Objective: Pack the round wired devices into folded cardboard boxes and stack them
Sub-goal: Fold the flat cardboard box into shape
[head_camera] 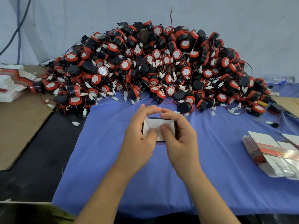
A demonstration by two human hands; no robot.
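Note:
A small cardboard box point(159, 122), white inside with black edges, sits between my two hands over the blue cloth point(113, 159). My left hand point(139, 136) grips its left side, thumb pressed onto the white flap. My right hand point(179, 136) grips its right side, thumb also on the flap, fingers curled over the far edge. A large heap of round black and red wired devices point(155, 67) with white plugs lies behind my hands. I cannot see whether a device is inside the box.
A stack of flat unfolded boxes point(275, 156) lies at the right on the cloth. More flat boxes point(13, 81) are piled at the far left on a brown cardboard sheet point(21, 123). A plastic bottle point(279, 80) lies at the far right.

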